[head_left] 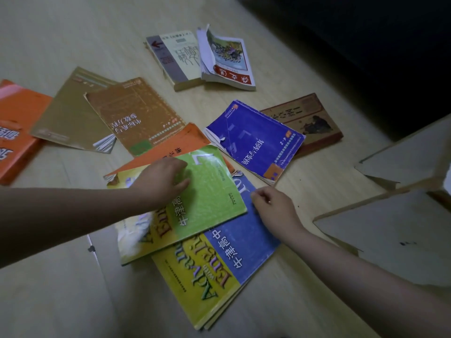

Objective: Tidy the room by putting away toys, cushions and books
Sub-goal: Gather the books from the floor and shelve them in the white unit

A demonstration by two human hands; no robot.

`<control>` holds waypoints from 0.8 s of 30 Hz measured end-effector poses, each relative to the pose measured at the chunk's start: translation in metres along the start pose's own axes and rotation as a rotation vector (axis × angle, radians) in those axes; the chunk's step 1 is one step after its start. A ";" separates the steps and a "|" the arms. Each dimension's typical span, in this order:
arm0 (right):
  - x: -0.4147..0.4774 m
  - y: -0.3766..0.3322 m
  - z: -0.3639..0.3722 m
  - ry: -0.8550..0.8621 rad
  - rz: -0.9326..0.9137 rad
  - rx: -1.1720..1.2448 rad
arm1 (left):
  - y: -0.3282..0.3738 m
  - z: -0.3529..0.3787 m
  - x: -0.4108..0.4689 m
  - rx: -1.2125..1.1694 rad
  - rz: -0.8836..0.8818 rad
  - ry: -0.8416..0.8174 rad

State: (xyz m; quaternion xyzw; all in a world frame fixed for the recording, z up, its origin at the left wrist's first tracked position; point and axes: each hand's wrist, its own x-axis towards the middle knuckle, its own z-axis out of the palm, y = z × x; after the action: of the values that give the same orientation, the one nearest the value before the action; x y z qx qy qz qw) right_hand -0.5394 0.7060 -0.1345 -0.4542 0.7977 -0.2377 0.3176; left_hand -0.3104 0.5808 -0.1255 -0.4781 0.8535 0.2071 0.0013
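Fingers of the left hand lie spread and nearly flat on the green book. They press the cover and wrap round nothing. Likely reason: pinning the book so it does not slide while the other hand works.

Fingers of the right hand are curled, tips at the green book's right edge where it overlaps the blue-and-yellow book. Cannot tell whether they pinch an edge or only touch.

The green book sits askew on the blue-and-yellow book, its far corner over an orange book. All three lie on the floor, toward its near side.

- Dark blue book lies just beyond the right hand, partly covering a brown book.
- Two paperbacks lie side by side, touching, near the floor's far edge by dark furniture.
- Tan book overlaps a gold book; an orange-red book lies at the floor's left edge.
- Cardboard box flaps stand open at the floor's right edge.

Judgement: the books are being squared into one pile, an early step, since most are loose. The box may be where they go, though nothing confirms it. The worn, curling covers could catch or slip when lifted together
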 end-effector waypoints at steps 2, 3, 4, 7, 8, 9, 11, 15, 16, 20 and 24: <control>0.002 -0.006 0.009 -0.071 0.044 -0.013 | -0.017 -0.001 0.003 0.068 -0.063 -0.039; 0.003 -0.009 0.013 -0.090 0.070 0.003 | -0.023 -0.002 0.004 0.086 -0.081 -0.061; 0.004 -0.013 0.016 -0.104 0.097 0.023 | -0.029 -0.002 0.002 0.105 -0.090 -0.089; 0.008 -0.020 0.019 -0.136 0.173 0.062 | -0.031 0.004 -0.007 0.221 -0.073 -0.175; 0.010 -0.020 0.019 -0.151 0.192 0.067 | -0.029 0.006 -0.010 0.243 -0.067 -0.182; 0.010 -0.021 0.017 -0.174 0.214 0.093 | -0.028 0.007 -0.013 0.254 -0.063 -0.186; 0.008 -0.022 0.013 -0.278 0.287 0.220 | -0.024 0.009 -0.017 0.263 -0.056 -0.197; 0.008 -0.009 0.012 -0.297 0.249 0.259 | -0.014 0.008 -0.022 0.205 -0.055 -0.200; 0.009 -0.004 0.010 -0.250 0.221 0.248 | -0.011 0.008 -0.023 0.171 -0.044 -0.195; 0.007 0.015 -0.012 -0.212 0.204 0.311 | 0.003 0.012 -0.029 0.046 -0.028 -0.191; 0.001 0.036 -0.027 -0.256 0.237 0.352 | 0.014 0.013 -0.033 -0.024 -0.008 -0.216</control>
State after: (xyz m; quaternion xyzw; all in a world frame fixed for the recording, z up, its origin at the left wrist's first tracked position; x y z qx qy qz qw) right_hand -0.5804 0.7244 -0.1404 -0.3218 0.7449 -0.2745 0.5160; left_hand -0.3064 0.6191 -0.1260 -0.4562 0.8441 0.2676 0.0883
